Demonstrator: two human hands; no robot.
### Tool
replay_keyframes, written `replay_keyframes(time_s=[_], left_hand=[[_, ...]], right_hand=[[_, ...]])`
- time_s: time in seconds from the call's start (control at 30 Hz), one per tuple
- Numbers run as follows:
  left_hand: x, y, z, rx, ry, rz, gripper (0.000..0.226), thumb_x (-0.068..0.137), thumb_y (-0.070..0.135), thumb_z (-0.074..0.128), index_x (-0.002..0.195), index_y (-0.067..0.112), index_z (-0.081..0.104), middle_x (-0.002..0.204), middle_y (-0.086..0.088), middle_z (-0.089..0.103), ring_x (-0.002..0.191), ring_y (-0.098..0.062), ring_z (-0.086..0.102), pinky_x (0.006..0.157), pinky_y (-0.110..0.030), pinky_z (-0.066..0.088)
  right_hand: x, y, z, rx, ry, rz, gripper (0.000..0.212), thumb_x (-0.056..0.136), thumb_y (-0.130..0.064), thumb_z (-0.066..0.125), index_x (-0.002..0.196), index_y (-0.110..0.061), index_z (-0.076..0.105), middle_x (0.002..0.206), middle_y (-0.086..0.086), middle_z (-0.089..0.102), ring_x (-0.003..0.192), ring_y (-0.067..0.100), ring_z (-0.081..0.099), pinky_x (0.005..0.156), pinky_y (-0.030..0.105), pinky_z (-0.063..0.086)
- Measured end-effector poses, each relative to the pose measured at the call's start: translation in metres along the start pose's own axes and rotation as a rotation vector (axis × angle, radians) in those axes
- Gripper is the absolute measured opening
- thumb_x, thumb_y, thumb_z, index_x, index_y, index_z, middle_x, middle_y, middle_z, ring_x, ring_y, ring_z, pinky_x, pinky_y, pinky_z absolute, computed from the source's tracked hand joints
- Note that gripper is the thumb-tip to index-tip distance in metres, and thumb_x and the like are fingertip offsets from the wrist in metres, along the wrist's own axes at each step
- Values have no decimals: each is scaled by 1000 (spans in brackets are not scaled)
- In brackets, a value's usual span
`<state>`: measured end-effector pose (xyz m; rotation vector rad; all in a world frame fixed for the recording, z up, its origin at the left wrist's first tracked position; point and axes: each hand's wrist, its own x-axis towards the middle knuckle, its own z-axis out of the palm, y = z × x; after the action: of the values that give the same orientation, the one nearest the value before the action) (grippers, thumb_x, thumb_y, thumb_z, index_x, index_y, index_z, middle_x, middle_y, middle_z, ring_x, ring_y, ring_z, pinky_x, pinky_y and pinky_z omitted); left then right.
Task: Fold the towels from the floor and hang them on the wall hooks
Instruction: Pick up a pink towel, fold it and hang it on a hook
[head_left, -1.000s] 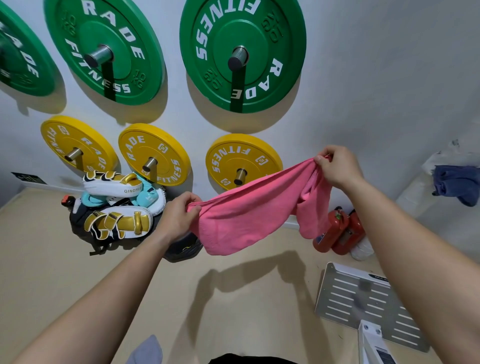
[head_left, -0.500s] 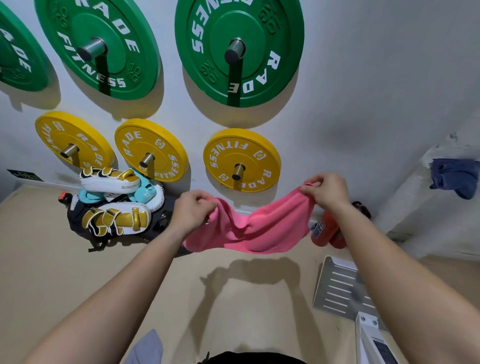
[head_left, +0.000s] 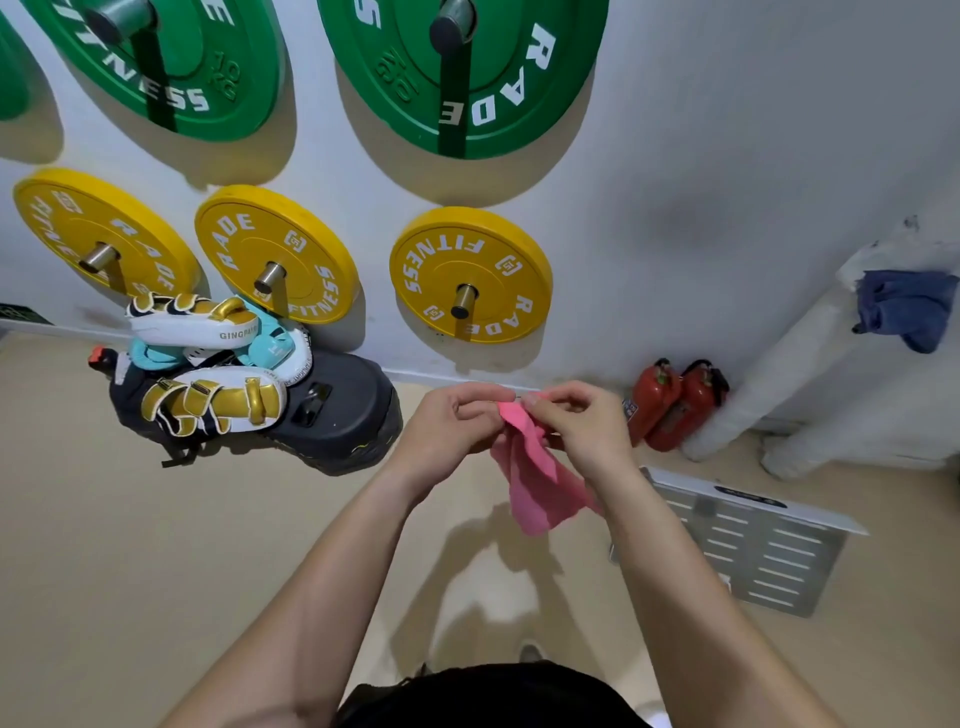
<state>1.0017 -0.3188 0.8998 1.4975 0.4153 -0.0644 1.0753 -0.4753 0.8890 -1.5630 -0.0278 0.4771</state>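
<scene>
A pink towel (head_left: 535, 488) hangs doubled over in front of me, above the beige floor. My left hand (head_left: 447, 431) and my right hand (head_left: 576, 426) meet at its top edge, and each pinches the cloth there with thumb and fingers. The towel's lower part dangles free below my right wrist. A blue towel (head_left: 906, 306) hangs on the white wall at the far right; its hook is hidden by the cloth.
Green plates (head_left: 467, 67) and yellow plates (head_left: 470, 273) hang on wall pegs. A black bag with white-and-gold pads (head_left: 218, 395) lies at the wall on the left. Two red extinguishers (head_left: 675, 402) stand to the right, by white pipes (head_left: 779, 395). A slotted metal panel (head_left: 748, 540) lies on the floor.
My hands have come together, bringing the two ends of the pink towel to meet, so it now hangs folded in half. The view has tilted further down.
</scene>
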Motion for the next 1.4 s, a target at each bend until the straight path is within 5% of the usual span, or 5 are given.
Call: replay_keyframes(time_s=[0.6, 0.87, 1.0, 1.17, 1.4], left_hand=[[-14, 11, 0, 323, 147, 240, 5, 81, 18, 82, 84, 17, 78, 68, -1, 75, 72, -22, 74, 78, -41, 61], [-12, 15, -3, 288, 91, 279, 6, 84, 16, 79, 79, 21, 78, 65, 4, 73, 64, -9, 68, 64, -23, 53], [2, 7, -13, 361, 134, 300, 19, 90, 27, 72, 73, 17, 76, 78, 3, 70, 77, -11, 64, 74, -38, 54], [13, 8, -16, 298, 18, 285, 21, 82, 13, 81, 100, 20, 75, 103, 5, 73, 94, -12, 70, 80, -24, 56], [20, -2, -17, 282, -15, 235, 12, 82, 7, 77, 85, 14, 68, 73, 1, 67, 70, -15, 61, 75, -35, 53]], right_hand=[[-25, -8, -5, -68, -204, -192, 15, 92, -2, 65, 94, -12, 77, 94, 10, 77, 92, 26, 73, 85, 42, 60], [-17, -14, -5, -186, -253, -261, 5, 85, -9, 76, 87, -13, 72, 78, -2, 71, 75, 13, 63, 74, 28, 48], [-7, -35, -10, -360, -354, -321, 9, 90, -8, 68, 87, -16, 68, 79, -2, 67, 77, 11, 61, 74, 29, 47], [4, -67, -13, -555, -429, -427, 16, 91, -9, 66, 89, -23, 73, 86, -5, 74, 83, 15, 67, 78, 31, 51], [15, -89, -21, -639, -455, -472, 16, 92, -12, 65, 88, -26, 71, 81, -8, 70, 79, 19, 65, 76, 42, 52]])
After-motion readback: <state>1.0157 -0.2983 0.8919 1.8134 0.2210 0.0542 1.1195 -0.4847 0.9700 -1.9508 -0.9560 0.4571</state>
